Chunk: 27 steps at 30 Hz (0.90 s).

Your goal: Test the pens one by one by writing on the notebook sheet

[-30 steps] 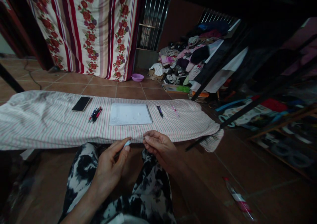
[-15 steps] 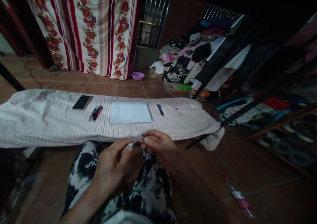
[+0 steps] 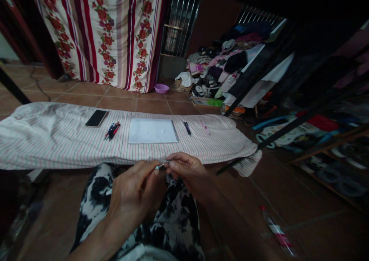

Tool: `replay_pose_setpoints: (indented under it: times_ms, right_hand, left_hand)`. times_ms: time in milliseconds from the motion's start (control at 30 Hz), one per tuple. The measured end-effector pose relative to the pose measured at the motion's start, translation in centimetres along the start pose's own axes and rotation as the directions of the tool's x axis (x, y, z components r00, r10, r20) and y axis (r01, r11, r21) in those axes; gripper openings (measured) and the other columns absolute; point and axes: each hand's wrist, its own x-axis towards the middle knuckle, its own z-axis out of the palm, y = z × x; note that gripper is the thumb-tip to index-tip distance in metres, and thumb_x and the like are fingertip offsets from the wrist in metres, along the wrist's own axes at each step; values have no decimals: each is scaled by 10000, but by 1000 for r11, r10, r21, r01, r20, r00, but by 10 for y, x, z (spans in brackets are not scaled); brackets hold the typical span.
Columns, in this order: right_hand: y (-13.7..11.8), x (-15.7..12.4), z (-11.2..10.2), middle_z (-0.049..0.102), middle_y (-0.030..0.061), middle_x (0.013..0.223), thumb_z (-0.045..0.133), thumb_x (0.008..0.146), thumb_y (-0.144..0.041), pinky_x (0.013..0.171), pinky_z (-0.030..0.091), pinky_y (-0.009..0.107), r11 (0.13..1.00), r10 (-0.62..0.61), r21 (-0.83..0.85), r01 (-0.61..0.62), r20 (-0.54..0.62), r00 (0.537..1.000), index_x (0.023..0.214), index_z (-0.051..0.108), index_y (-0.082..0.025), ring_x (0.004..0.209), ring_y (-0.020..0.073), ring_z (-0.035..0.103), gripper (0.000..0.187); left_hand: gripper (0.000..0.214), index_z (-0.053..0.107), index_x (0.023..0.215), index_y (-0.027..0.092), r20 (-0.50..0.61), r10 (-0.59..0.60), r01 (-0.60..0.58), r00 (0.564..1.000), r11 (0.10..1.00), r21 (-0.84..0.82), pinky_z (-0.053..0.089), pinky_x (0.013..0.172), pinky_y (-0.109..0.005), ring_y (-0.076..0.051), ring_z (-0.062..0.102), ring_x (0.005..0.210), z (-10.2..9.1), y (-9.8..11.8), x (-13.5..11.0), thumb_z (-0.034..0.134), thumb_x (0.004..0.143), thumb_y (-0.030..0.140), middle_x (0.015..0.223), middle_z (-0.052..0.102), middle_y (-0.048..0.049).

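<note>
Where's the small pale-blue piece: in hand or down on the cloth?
In hand: the left hand pinches the pale-blue piece between thumb and fingers, not on the striped cloth.

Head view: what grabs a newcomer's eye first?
Probably the floral striped curtain, bright in a dim room, hanging upper left. Next, the white spiral notebook midway along the striped cloth. Then the left hand and right hand, close together by the cloth's edge, the left pinching a small light-blue item.
</note>
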Motion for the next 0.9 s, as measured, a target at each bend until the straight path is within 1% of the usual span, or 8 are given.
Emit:
replay_pose_setpoints:
  times_ms: [100, 233, 433, 700, 900]
  right_hand:
    - [0, 0, 0, 683, 22, 764, 707, 689, -274, 541, 403, 205, 1000, -9, 9, 9, 18, 1000, 802, 671, -182, 613, 84, 575, 150]
    - [1, 0, 1, 676, 18, 738, 702, 694, -283, 540, 401, 217, 1000, -23, -18, 23, 23, 999, 806, 668, -184, 603, 91, 569, 153]
    - [0, 0, 1, 666, 7, 669, 699, 694, -299, 546, 406, 225, 997, -31, -65, 33, 23, 999, 811, 668, -186, 573, 95, 565, 165]
    - [-3, 0, 3, 681, 21, 714, 687, 708, -311, 554, 430, 227, 995, -26, -93, 30, 41, 999, 827, 665, -188, 628, 114, 608, 172]
    - [-3, -1, 3, 695, 30, 712, 681, 715, -321, 590, 447, 249, 994, -24, -103, 28, 32, 999, 840, 657, -176, 647, 125, 623, 193]
  left_hand:
    - [241, 621, 1033, 238, 13, 34, -34, 999, 999, 11, 498, 690, -201, -126, 651, 819, -1, 0, 0, 443, 873, 262, 924, 691, -12]
    - [251, 618, 1034, 237, 30, 20, -21, 999, 999, 36, 503, 695, -220, -128, 647, 788, -1, 0, 1, 420, 882, 272, 910, 685, -18]
    - [262, 615, 1029, 240, 43, 51, -55, 998, 995, 84, 508, 665, -216, -118, 645, 701, -1, -2, 3, 400, 886, 282, 873, 681, -18]
    - [269, 620, 1044, 253, 64, 15, -21, 998, 996, 88, 509, 680, -215, -122, 650, 718, -1, -4, 3, 408, 884, 296, 881, 683, -14]
    - [275, 620, 1043, 251, 39, -2, -1, 999, 996, 88, 507, 688, -227, -123, 641, 709, 1, -1, 2, 397, 887, 290, 872, 681, -17]
